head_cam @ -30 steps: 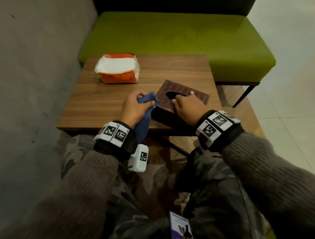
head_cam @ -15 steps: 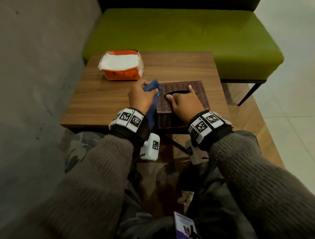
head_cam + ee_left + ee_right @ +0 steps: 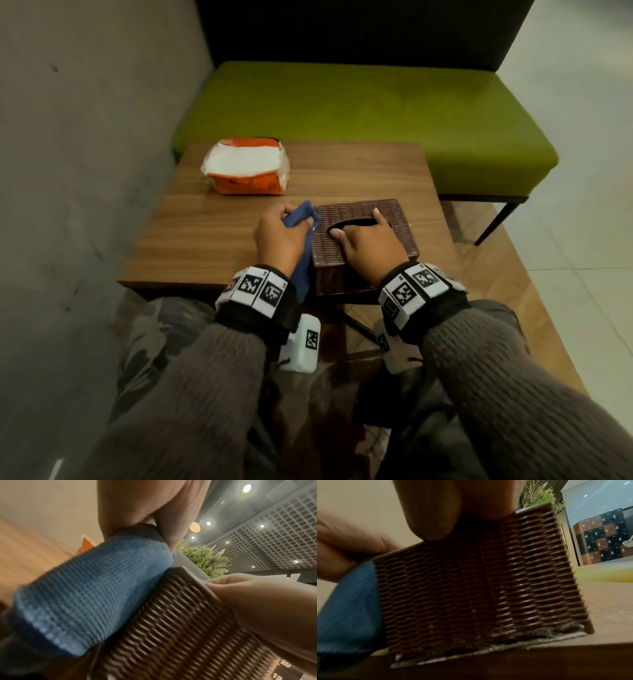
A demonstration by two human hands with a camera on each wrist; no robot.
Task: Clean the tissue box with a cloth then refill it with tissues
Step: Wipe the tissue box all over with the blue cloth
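A brown woven tissue box (image 3: 394,212) lies flat at the near right of the wooden table (image 3: 212,236). My right hand (image 3: 371,245) rests on its top, with the thumb and fingers hooked into the oval slot. My left hand (image 3: 279,240) grips a folded blue cloth (image 3: 303,214) against the box's left side. The left wrist view has the cloth (image 3: 94,588) pressed to the weave of the box (image 3: 180,628). Low in the right wrist view, the near wall of the box (image 3: 479,581) carries pale dust along its bottom edge. An orange and white tissue pack (image 3: 246,166) sits at the far left.
A green bench (image 3: 376,113) with a dark backrest stands just behind the table. A grey wall (image 3: 85,154) runs along the left. The box sits close to the table's near edge, above my knees. Tiled floor lies to the right.
The box was tipped up on its edge a second ago and now lies flat. My left hand has slid the cloth along the box's left side toward the far end.
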